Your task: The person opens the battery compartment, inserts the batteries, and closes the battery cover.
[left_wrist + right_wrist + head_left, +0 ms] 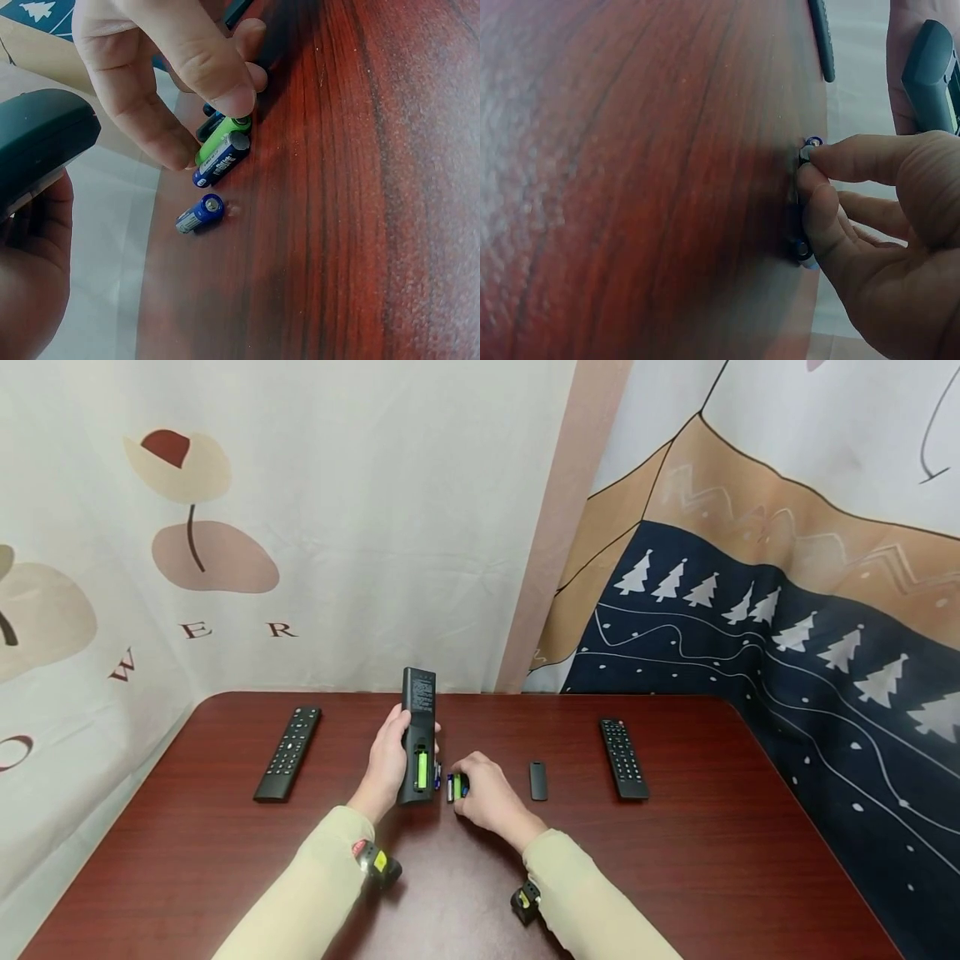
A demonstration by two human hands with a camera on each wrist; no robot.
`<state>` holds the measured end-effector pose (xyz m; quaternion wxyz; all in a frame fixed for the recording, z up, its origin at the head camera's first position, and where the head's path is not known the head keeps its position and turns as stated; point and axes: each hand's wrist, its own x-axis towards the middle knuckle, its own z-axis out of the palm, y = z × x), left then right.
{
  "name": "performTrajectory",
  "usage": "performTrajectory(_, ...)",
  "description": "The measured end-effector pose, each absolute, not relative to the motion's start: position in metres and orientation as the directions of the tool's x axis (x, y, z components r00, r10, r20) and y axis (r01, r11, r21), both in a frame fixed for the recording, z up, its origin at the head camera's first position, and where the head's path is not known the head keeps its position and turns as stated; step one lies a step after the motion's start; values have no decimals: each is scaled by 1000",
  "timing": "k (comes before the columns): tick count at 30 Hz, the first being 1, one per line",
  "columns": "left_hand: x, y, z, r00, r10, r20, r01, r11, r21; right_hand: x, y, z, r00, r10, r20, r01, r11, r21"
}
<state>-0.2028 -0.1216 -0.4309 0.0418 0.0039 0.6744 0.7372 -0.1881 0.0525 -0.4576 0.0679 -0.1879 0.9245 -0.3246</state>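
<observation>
My left hand [387, 760] grips a black remote control [417, 727], back side toward me, above the table. Its battery compartment is uncovered, with a green battery [422, 770] inside. To the right of it, my right hand [489, 795] has its thumb and a finger on the two ends of another green battery [216, 142], pinching it among several batteries on the table. A blue battery [222, 160] lies right beside the green one. Another blue battery [201, 214] lies a little apart, nearer the held remote. The fingers partly hide the farther batteries.
A small dark battery cover [537, 781] lies right of my right hand. One black remote [288, 754] rests on the left of the brown table [675, 877], and another black remote [623, 759] on the right. Printed curtains [375, 527] hang behind the far edge.
</observation>
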Motion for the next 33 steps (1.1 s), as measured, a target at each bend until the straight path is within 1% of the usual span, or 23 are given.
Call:
performTrajectory(5, -203, -122, -431, -997, 57, -46, -51, -92, 994, -187, 50, -458, -920, -391, 20, -333, 756, -564)
performTrajectory(14, -202, -122, -431, -997, 65, -37, -44, -113, 993, -185, 48, -457, -924, -380, 38, -341, 779, -526)
performTrajectory(33, -202, -122, -432, -998, 54, -39, -44, -103, 994, -185, 50, -455, -931, -361, 49, -325, 762, -561)
